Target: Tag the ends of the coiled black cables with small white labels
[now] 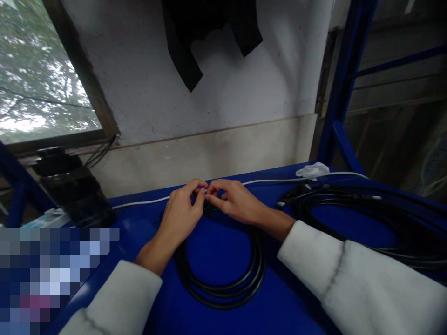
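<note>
A coil of black cable [223, 293] lies on the blue table [216, 251] in front of me. Over its far side, my left hand [183, 209] and my right hand [237, 200] meet with thumbs and fingers pinched. Between the fingertips shows a tiny pale bit, too small to name. Both hands are closed, and the fingers hide most of what they pinch. Part of the coil's far side passes beneath the hands.
A larger heap of black cables [401, 256] with pale ends lies at right. Behind it are a crumpled white plastic bag [314, 170] and a white cord [279, 180] along the back. A dark bottle [75, 190] stands left. A blue post [344, 83] rises at right.
</note>
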The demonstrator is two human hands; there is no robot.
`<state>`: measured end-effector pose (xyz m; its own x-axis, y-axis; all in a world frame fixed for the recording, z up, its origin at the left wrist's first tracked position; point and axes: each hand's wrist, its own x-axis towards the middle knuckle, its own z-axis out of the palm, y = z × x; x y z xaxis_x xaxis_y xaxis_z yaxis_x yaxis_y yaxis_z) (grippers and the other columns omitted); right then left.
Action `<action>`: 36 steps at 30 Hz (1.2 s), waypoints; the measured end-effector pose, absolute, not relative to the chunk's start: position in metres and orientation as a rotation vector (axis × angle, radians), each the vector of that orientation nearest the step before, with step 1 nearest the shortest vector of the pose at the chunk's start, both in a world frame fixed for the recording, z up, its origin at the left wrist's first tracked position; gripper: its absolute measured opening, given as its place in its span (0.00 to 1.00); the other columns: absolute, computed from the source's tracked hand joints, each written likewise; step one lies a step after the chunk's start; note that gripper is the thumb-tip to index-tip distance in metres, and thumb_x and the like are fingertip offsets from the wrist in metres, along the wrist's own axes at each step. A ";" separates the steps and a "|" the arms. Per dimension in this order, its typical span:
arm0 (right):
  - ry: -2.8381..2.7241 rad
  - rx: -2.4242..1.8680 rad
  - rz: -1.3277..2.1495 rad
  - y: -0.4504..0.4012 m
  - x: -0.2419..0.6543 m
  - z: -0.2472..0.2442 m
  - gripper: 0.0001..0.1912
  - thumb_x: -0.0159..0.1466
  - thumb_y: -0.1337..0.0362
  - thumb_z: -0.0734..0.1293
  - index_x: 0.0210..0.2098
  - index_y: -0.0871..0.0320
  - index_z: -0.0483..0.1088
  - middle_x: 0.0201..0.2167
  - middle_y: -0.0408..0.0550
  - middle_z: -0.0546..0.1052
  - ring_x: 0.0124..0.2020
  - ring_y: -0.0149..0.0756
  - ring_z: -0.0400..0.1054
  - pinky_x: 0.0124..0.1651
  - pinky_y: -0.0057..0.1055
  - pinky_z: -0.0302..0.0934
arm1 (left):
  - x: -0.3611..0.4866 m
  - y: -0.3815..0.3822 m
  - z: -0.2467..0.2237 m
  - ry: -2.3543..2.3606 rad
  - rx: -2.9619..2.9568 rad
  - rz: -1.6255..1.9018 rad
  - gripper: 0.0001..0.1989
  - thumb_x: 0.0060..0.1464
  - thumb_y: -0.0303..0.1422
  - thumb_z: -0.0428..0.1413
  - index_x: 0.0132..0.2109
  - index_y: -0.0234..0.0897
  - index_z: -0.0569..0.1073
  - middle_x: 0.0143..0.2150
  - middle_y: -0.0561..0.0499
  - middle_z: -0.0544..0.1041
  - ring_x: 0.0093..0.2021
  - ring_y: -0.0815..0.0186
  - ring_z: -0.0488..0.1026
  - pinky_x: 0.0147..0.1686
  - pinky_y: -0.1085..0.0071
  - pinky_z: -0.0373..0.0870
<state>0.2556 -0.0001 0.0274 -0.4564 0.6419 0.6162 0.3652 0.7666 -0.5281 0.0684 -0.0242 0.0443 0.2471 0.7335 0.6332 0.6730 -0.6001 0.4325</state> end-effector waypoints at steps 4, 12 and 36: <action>-2.099 -0.738 0.392 0.000 0.256 0.027 0.06 0.72 0.67 0.66 0.43 0.57 0.77 0.38 0.46 0.79 0.37 0.35 0.72 0.38 0.28 0.60 | 0.068 -0.022 0.042 1.394 2.406 1.287 0.09 0.65 0.28 0.54 0.46 0.41 0.79 0.40 0.50 0.84 0.37 0.60 0.80 0.40 0.65 0.70; -2.094 -0.758 0.372 -0.002 0.257 0.029 0.05 0.72 0.67 0.66 0.43 0.57 0.75 0.39 0.45 0.79 0.36 0.34 0.71 0.39 0.29 0.59 | 0.067 -0.020 0.041 1.408 2.443 1.228 0.11 0.68 0.30 0.52 0.40 0.40 0.79 0.37 0.51 0.82 0.36 0.60 0.78 0.37 0.67 0.65; -2.030 -0.847 0.390 -0.003 0.255 0.029 0.07 0.74 0.62 0.64 0.40 0.57 0.71 0.30 0.41 0.74 0.27 0.31 0.65 0.33 0.29 0.54 | 0.068 -0.018 0.037 1.404 2.448 1.198 0.08 0.68 0.33 0.54 0.44 0.41 0.78 0.38 0.50 0.82 0.38 0.59 0.79 0.38 0.65 0.68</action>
